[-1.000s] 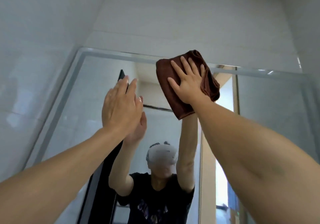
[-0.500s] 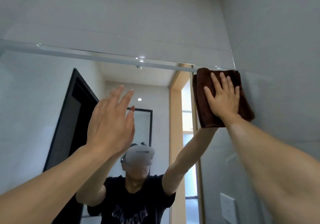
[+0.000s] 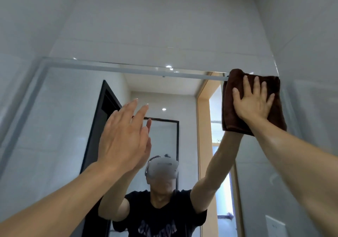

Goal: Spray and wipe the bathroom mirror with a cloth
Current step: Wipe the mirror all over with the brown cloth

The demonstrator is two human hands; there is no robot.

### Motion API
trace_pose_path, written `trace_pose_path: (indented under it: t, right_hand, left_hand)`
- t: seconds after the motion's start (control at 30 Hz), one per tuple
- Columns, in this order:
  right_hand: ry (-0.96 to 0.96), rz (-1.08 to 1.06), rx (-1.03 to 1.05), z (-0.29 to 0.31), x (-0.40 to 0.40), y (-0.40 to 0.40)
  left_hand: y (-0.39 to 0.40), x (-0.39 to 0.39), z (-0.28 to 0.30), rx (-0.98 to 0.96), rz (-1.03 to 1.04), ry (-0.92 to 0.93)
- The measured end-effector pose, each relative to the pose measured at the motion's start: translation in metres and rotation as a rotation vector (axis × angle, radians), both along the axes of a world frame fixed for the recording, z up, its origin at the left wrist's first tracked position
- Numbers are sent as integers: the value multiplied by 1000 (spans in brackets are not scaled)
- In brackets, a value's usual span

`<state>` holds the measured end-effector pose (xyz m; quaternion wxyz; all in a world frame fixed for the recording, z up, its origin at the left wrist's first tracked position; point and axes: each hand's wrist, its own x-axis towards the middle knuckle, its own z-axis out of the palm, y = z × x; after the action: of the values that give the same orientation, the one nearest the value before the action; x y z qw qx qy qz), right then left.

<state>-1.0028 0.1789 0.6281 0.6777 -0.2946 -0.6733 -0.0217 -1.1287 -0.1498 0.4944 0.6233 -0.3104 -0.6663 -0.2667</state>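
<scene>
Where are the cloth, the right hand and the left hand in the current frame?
cloth (image 3: 229,112): head view, on its bare left part beside the thumb.
right hand (image 3: 253,103): head view, on the back of the hand, pressed flat on the cloth.
left hand (image 3: 122,141): head view, on the back of the open hand.

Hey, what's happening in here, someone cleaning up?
Yes, a person is wiping the bathroom mirror. Their right hand is spread flat over a folded brown cloth, pressing it against the glass at the mirror's top right corner, just under the upper edge. The left hand is raised, open and empty, near the middle of the mirror; whether it touches the glass is hard to tell. No spray bottle is in view.
</scene>
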Motion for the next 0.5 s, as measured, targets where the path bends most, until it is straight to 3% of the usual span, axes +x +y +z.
trace_pose_path:
  t: [0.5]
  right_hand:
    - [-264,103,557,20,-190,-303]
  left_hand:
    - [-173,-81,-17,147,139,-76]
